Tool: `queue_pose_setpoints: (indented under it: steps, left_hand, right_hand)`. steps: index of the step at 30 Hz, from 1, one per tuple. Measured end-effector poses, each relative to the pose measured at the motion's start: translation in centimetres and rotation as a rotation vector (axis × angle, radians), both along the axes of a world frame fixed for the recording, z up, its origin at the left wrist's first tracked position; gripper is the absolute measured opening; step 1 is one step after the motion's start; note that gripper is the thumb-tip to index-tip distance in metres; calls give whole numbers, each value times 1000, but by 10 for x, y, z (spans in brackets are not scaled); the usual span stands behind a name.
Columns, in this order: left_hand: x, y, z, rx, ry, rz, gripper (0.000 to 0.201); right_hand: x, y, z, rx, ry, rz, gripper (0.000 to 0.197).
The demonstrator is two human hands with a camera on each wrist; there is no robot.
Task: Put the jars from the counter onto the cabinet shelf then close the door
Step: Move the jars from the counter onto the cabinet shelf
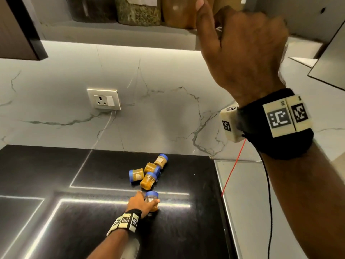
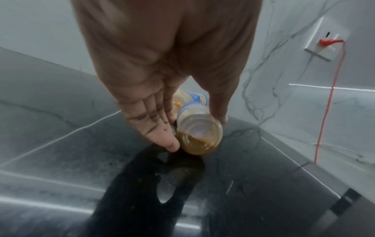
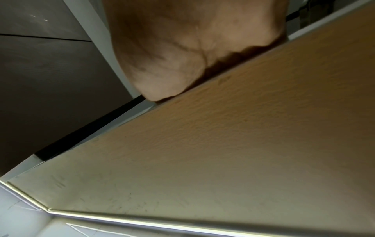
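Several small amber jars with blue lids (image 1: 149,171) lie on their sides in a cluster on the black counter (image 1: 74,212). Just in front of them my left hand (image 1: 149,200) grips one more jar (image 1: 152,197), fingers on one side and thumb on the other. In the left wrist view this jar (image 2: 194,115) points its clear base at the camera, between the fingers (image 2: 160,128) of my left hand (image 2: 198,133). My right hand (image 1: 239,49) is raised at the front edge of the cabinet shelf (image 1: 112,32), thumb up. Its fingers reach over the shelf and are hidden. The right wrist view shows only the palm (image 3: 182,48) against the shelf's underside.
Large storage jars (image 1: 138,12) stand on the shelf to the left of my right hand. An open grey cabinet door (image 1: 330,60) hangs at the right; a dark door (image 1: 16,28) is at the left. A wall socket (image 1: 103,99) and a red wire (image 1: 233,169) are nearby.
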State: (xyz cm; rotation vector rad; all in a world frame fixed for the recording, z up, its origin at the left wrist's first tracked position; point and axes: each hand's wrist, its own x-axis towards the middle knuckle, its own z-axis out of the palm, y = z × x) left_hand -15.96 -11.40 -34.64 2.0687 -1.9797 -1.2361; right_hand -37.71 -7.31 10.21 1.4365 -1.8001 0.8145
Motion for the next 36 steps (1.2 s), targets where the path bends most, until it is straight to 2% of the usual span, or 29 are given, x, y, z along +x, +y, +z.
queue_pose_setpoints:
  steps: [4, 6, 8, 11, 12, 15, 17, 19, 21, 23, 25, 28, 31, 34, 36]
  left_hand:
    - [-3, 2, 1, 50, 62, 24, 48]
    - [-5, 7, 13, 17, 191, 60, 40]
    - [-9, 16, 39, -42, 359, 62, 43]
    - [-13, 34, 106, -196, 593, -40, 75]
    - [-13, 39, 131, -262, 658, -82, 77]
    - [-14, 54, 211, -473, 802, -201, 59]
    - [-14, 61, 265, -621, 862, -242, 54]
    - [-13, 67, 315, -760, 914, -242, 52]
    - [-11, 70, 354, -888, 946, -217, 55]
    - [-8, 70, 388, -1027, 913, -179, 65]
    - [-9, 67, 413, -1125, 905, -179, 69]
    - [-20, 62, 438, -1132, 995, -228, 65]
    - [-34, 53, 455, -1185, 936, -302, 62]
    - [-47, 45, 462, -1179, 896, -425, 62]
    - [-53, 41, 461, -1201, 785, -468, 64]
  right_hand:
    - [-1, 0, 2, -5, 15, -6, 71]
    - [-2, 0, 2, 1, 8, 25, 74]
    - [-2, 1, 3, -7, 1, 36, 76]
    - [0, 1, 2, -14, -6, 33, 75]
    - [1, 2, 3, -17, -4, 25, 74]
    - [2, 3, 2, -23, -13, 24, 72]
    - [0, 5, 1, -27, -9, 40, 70]
    - [-2, 11, 5, 11, -51, 128, 65]
    - [-5, 23, 10, 57, -234, 368, 50]
    - [-5, 47, 18, -3, -492, 723, 36]
    - [-3, 69, 20, -43, -549, 925, 32]
    - [-1, 83, 15, 60, -532, 980, 42]
    - [-8, 81, 21, 66, -595, 994, 56]
    - [-18, 78, 29, 60, -647, 1017, 52]
    - [-23, 74, 30, 51, -663, 1007, 50]
